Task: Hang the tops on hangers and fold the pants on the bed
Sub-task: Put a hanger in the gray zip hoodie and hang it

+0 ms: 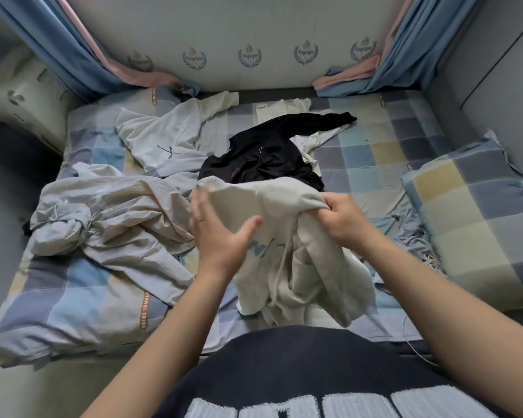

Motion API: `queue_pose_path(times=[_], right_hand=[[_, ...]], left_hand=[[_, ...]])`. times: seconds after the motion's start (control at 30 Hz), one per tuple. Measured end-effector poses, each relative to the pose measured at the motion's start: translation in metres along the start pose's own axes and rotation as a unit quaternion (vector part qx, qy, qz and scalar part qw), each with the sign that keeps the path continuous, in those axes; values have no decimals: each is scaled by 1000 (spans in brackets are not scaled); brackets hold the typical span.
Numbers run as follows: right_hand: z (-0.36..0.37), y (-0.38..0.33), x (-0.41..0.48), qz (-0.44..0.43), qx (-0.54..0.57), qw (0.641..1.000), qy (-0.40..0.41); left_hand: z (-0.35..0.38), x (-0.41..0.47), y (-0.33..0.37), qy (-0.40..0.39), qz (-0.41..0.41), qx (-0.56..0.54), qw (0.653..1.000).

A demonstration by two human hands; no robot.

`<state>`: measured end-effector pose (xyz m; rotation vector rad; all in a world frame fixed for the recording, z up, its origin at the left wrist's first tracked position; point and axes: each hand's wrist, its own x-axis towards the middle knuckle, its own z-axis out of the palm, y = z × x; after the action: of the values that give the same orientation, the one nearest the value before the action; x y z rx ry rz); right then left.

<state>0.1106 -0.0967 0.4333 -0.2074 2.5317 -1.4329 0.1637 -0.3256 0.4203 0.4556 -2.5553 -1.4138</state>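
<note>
— Hands first: how are they placed?

— The right hand (344, 218) is clamped on a bunched fold of the cream garment (302, 279), with the fingers curled round the cloth. The left hand (221, 236) is held flat, fingers straight and spread, with the thumb laid against the garment's front. Its fingertips are blurred.

— Where is the garment found?

— It is held up just above the near part of the bed (375, 152), in front of the person's dark shirt (299, 372). It is left hanging in loose folds from the right-hand grip. A drawstring (284, 260) and blue lettering (257, 245) are seen on it. Whether it is a top or pants cannot be told.

— What else is laid on the bed?

— A black top (266, 152) is spread just behind the held garment. A white shirt (163, 137) is laid to the left of the black top, and a crumpled pale grey garment (109, 218) lies nearer, on the left side. A checked pillow (477, 224) is set at the right edge. Blue and pink curtains (73, 55) are gathered at the far corners, beside a padded wall (224, 25) printed with emblems.
</note>
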Motion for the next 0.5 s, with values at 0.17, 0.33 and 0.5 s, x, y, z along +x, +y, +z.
queue_pose_path(times=[0.17, 0.33, 0.5], right_hand=[[-21, -57, 7, -78, -2, 985, -153], [-29, -63, 12, -86, 4, 990, -111], [-24, -13, -8, -25, -4, 1000, -9]], left_hand=[[18, -11, 24, -139, 196, 107, 965], [32, 1, 27, -227, 131, 11, 965], [47, -10, 7, -169, -13, -143, 975]])
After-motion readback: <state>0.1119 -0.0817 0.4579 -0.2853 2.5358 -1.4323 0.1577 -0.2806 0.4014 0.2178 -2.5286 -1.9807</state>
